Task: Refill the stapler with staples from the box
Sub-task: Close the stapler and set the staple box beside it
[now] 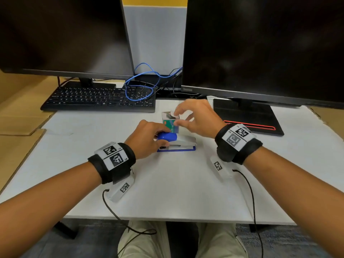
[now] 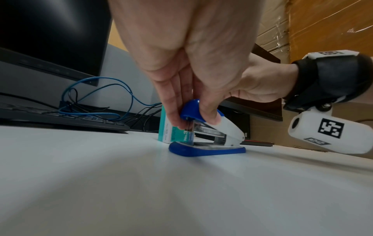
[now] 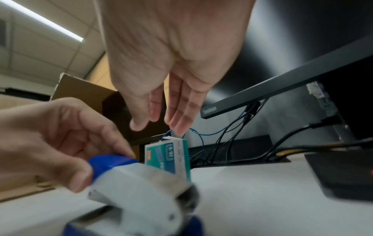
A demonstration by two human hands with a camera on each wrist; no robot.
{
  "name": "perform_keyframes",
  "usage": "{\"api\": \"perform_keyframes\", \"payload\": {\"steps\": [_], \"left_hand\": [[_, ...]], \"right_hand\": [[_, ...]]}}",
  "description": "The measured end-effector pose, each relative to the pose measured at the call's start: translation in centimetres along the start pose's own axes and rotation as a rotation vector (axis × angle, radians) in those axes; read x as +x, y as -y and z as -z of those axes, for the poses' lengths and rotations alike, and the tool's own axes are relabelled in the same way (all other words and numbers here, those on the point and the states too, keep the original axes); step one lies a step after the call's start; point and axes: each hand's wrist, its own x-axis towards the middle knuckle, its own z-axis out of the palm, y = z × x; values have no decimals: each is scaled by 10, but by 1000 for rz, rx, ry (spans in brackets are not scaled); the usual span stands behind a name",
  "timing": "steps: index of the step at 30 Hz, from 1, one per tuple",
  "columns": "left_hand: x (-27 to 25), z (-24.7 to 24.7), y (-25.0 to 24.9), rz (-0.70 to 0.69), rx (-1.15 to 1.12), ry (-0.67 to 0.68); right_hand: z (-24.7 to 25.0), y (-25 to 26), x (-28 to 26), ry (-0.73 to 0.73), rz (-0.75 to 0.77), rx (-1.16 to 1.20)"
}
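Stapler (image 1: 176,143) mid-desk, its blue end pinched by left hand (image 1: 147,140); right hand (image 1: 197,118), fingers loose, hovers over upright staple box (image 1: 170,121), which could topple if nudged.

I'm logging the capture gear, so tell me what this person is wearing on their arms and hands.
Both hands, left and right, are bare, with no sleeves showing. Each wrist carries a black strap bearing white plates with black square markers, a white camera pod beneath, and a thin black cable trailing off.
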Motion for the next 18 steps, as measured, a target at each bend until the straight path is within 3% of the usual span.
{"api": "perform_keyframes", "payload": {"steps": [7,18], "left_hand": [[7,7,10,17,36,-22],[31,14,21,54,100,-49]], "right_hand": [[-17,-13,33,159,-92,-195],[-20,-17,52,99,-179,-205]]}}
